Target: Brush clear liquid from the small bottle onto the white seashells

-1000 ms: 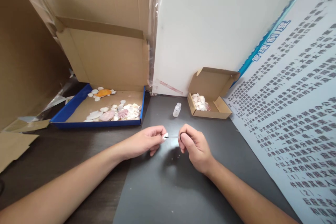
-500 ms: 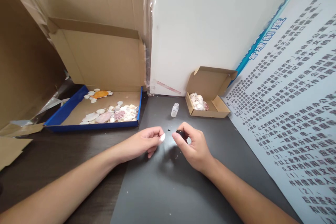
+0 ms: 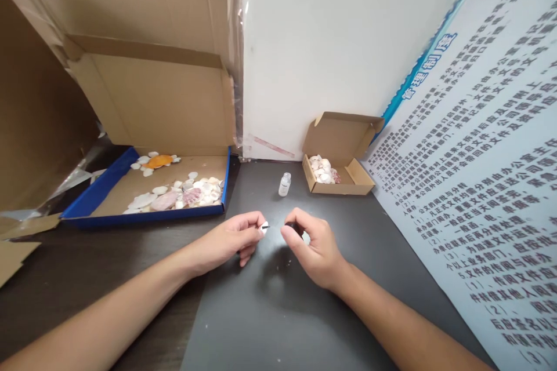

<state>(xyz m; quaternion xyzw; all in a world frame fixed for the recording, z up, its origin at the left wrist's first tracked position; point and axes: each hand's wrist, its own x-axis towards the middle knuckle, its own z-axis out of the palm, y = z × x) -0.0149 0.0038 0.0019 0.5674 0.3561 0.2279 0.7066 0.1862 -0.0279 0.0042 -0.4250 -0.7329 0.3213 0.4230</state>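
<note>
My left hand (image 3: 237, 239) is closed, pinching a small white seashell (image 3: 263, 231) between thumb and forefinger. My right hand (image 3: 315, 248) is wrapped around a black brush cap (image 3: 293, 225), mostly hidden by the fingers. The dark brush tip (image 3: 267, 226) lies at the shell's face; the stem between tip and cap is hardly visible. Beyond both hands, a small clear bottle (image 3: 284, 185) with a white label stands upright and uncapped on the dark tabletop.
At the left, an open blue-edged cardboard box (image 3: 143, 219) holds loose shells (image 3: 191, 194) and an orange shell (image 3: 160, 161) ringed with white ones. A smaller open box (image 3: 343, 189) with shells stands at the back right, beside a printed panel (image 3: 470, 185). A white board rises behind.
The brush tip has moved left onto the shell, with the cap turned more behind my right fingers. My left hand keeps its pinch. The whole view has shifted slightly.
</note>
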